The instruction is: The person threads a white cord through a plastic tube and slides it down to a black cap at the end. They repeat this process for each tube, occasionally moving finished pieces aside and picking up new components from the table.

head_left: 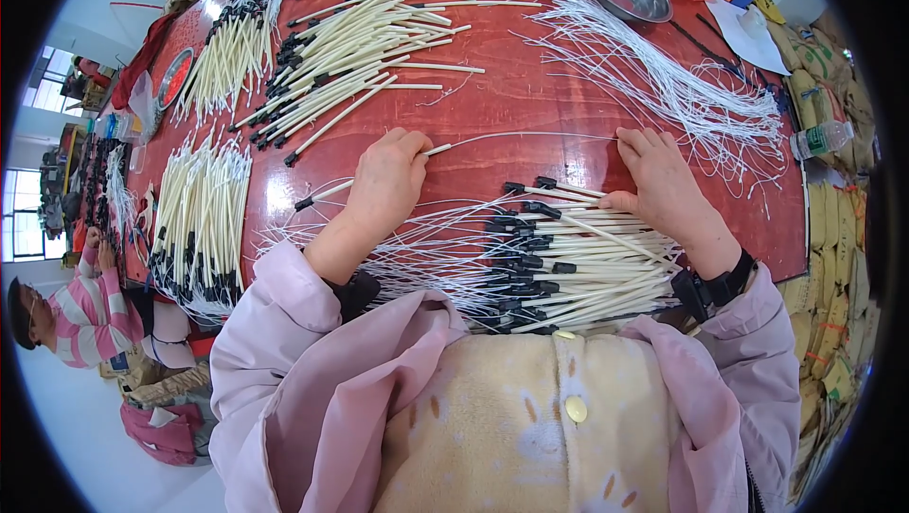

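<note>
Tube (438, 149), cream-coloured, is clasped in the left hand (386, 180) above the red table (530, 87), its white cord (530, 133) stretched, seemingly for straightness, to the right hand (667, 180), whose hold, thumb apart, cannot be confirmed.

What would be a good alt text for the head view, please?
A person's left hand holds a cream tube with a black end, its thin white cord running to the right hand. Beneath, a red table bears piles of similar tubes and loose white cords.
</note>
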A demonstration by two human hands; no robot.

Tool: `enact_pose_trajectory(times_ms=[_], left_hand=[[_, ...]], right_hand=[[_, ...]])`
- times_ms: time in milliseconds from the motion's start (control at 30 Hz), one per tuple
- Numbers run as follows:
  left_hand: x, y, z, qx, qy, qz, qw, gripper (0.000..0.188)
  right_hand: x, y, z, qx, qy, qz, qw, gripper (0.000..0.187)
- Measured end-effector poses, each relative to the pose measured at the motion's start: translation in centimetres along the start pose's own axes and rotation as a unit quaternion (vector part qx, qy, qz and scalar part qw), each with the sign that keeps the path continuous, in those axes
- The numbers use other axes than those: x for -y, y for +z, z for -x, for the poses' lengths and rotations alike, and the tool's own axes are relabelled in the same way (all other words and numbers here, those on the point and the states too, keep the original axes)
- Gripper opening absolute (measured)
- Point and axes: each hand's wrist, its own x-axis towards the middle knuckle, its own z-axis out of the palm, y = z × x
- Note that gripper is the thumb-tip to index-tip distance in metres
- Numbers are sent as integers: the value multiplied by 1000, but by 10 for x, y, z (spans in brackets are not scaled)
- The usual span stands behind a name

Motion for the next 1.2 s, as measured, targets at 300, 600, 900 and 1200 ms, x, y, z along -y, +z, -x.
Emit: enact_pose_trajectory(times_ms=[300,600,900,1200], left_hand=[[-1,5,-4,-33,-5,0,999,9],[-21,35,-52,-31,106,-111,988,6],[-115,108,-92,54,237,-56,968,11],[-25,-7,-63,-15,47,23,998,14]], right_hand=[[-4,1,-3,-17,-18,-1,1000,80],[-10,0,0,-11,-42,-7,999,76],[-18,15,-4,-69,-136,-121,981,69],[-42,13,-13,-125,-87,-124,981,57]])
